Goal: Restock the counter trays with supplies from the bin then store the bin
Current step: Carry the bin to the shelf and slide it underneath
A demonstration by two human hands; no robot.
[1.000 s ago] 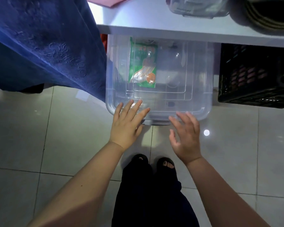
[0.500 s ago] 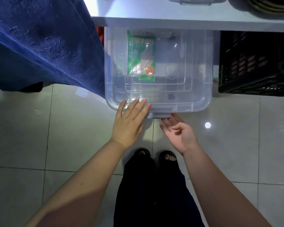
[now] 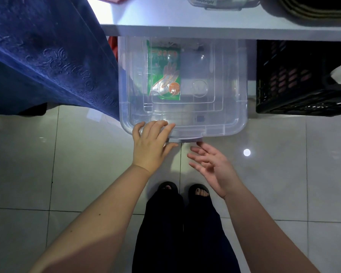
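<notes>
Resting on the near left corner of the clear plastic bin (image 3: 232, 107), the left hand (image 3: 152, 142) lies with its fingers laid loosely over the lid edge, pressing rather than gripping. The right hand (image 3: 211, 168) hangs just near of the bin's front latch (image 3: 185, 139), palm turned up and fingers spread, holding nothing; whether a fingertip touches the latch I cannot tell.

The bin sits on the tiled floor (image 3: 67, 164) with its far half tucked under the white table (image 3: 185, 22), between a hanging blue cloth (image 3: 47, 56) on the left and a black crate (image 3: 303, 85) on the right. Its lid is on. Through the lid a green packet (image 3: 164, 75) shows, lying in the far left part; the rest of the inside looks close to bare, though reflections hide some of it.

By the look of it, the restocking part is over or nearly so, and the storing step is in hand: the bin is closed and partly under the table, but its near half sticks out onto the floor. What seems left is sliding it fully under. The trays themselves are mostly out of view, so their filling cannot be judged.
</notes>
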